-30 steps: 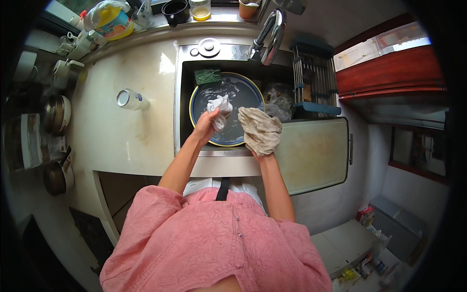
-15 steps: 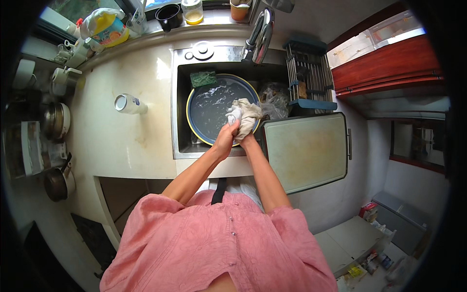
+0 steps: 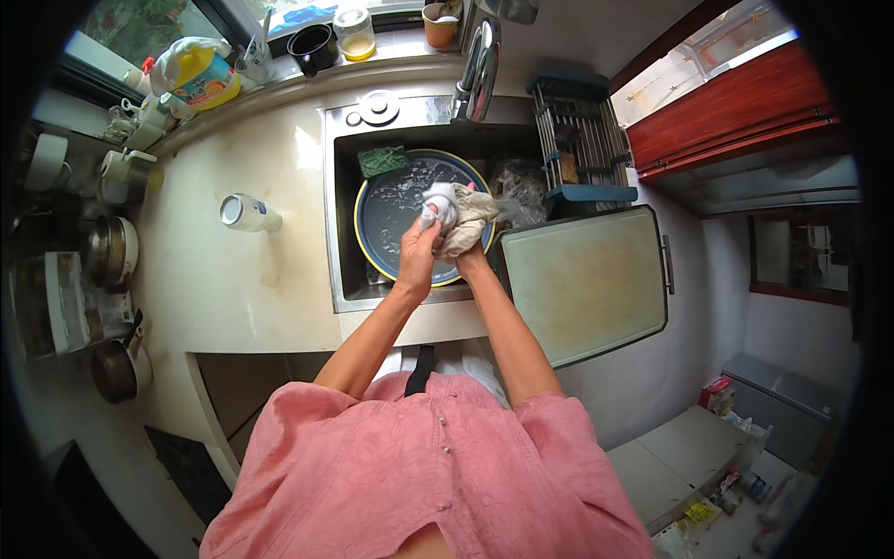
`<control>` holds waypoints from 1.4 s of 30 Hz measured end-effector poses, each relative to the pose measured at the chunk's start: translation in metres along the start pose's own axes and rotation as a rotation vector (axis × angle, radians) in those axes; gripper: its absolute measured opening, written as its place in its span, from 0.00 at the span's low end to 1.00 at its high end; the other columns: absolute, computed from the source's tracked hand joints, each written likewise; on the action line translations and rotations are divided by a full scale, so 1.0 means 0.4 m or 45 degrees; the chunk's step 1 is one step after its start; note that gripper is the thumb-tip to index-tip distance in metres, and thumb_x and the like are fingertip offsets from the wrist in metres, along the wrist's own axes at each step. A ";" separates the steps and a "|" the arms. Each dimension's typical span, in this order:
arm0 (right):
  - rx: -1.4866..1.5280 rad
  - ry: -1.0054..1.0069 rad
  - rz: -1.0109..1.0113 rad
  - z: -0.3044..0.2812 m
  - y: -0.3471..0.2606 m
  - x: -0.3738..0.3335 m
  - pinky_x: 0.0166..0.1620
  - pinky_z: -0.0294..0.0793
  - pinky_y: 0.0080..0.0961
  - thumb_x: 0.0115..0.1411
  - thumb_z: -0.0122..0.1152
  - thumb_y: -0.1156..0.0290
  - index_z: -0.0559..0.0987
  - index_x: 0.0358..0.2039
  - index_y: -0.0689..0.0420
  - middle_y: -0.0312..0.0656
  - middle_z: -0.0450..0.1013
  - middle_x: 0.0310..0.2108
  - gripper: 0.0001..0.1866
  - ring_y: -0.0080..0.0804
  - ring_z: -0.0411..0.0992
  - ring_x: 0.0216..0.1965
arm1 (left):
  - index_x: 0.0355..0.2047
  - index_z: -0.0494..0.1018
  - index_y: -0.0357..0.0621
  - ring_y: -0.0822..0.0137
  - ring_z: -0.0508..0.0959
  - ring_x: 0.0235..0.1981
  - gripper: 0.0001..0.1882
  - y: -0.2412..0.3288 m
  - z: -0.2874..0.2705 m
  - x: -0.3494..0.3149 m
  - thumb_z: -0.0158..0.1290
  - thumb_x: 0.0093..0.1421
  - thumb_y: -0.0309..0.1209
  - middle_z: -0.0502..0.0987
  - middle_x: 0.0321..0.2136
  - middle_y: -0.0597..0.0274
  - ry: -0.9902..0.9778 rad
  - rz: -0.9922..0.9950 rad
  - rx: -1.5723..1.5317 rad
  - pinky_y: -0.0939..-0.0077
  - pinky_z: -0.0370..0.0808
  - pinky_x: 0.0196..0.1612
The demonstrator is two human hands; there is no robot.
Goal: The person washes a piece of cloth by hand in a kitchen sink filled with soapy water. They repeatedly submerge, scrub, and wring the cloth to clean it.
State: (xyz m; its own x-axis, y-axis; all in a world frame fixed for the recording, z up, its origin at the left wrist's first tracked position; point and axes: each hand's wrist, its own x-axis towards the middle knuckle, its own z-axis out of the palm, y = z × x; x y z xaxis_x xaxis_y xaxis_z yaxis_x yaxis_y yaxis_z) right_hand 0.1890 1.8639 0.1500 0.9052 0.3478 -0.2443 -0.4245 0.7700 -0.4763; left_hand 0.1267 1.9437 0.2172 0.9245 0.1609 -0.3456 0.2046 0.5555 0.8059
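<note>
Pink sleeves fill the near edge, and both forearms run up toward twelve o'clock into the sink (image 3: 343, 233). Left hand (image 3: 418, 261) is clenched round the pale end of a wet cloth (image 3: 454, 216), right hand (image 3: 471, 261) grips the beige end just beside it, so the two fists meet over the basin, which looks like wringing, with the drips falling inside the sink rather than on the counter. That cloth is bunched and twisted, whitish on the left, dull tan on the right, hanging directly above the dark round pan (image 3: 396, 214) with its yellow rim. Water beads on the pan's bottom. At four o'clock from the hands a cream cutting board (image 3: 589, 284) lies across the sink's right side, bare and stained. At eleven o'clock in the basin sits a green scouring pad (image 3: 382, 161). Further out at nine, a white jar (image 3: 244, 212) lies tipped on the counter. Farthest, at twelve, the tap (image 3: 477, 70) arches over; a dish rack (image 3: 577, 140) stands at two.
</note>
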 end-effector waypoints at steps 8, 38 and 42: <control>-0.204 0.021 -0.114 0.015 -0.034 -0.066 0.60 0.60 0.36 0.64 0.44 0.56 0.50 0.64 0.48 0.38 0.60 0.57 0.31 0.33 0.62 0.56 | 0.52 0.64 0.35 0.67 0.72 0.47 0.19 0.087 -0.068 0.067 0.41 0.62 0.31 0.72 0.47 0.58 -0.005 0.104 -0.432 0.71 0.65 0.52; -0.263 0.193 -0.151 0.001 -0.118 -0.161 0.56 0.64 0.28 0.63 0.38 0.68 0.69 0.52 0.63 0.44 0.67 0.53 0.20 0.35 0.66 0.53 | 0.45 0.69 0.36 0.54 0.74 0.45 0.23 0.009 -0.171 0.091 0.44 0.45 0.23 0.74 0.43 0.53 0.064 -0.509 -0.894 0.56 0.70 0.52; -1.328 0.000 -0.270 0.077 -0.091 -0.157 0.59 0.57 0.29 0.62 0.37 0.71 0.67 0.53 0.66 0.50 0.64 0.54 0.21 0.38 0.62 0.56 | 0.45 0.69 0.38 0.56 0.75 0.45 0.20 -0.019 -0.138 0.091 0.45 0.49 0.27 0.74 0.43 0.54 0.094 -0.448 -0.917 0.62 0.71 0.51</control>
State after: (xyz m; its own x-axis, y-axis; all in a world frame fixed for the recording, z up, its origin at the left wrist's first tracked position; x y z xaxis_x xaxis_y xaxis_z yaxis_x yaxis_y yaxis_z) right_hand 0.1483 1.8304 0.2086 0.9629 0.2603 -0.0715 -0.0675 -0.0243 -0.9974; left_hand 0.1410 1.9903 0.1721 0.8157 -0.0821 -0.5727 0.1991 0.9692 0.1447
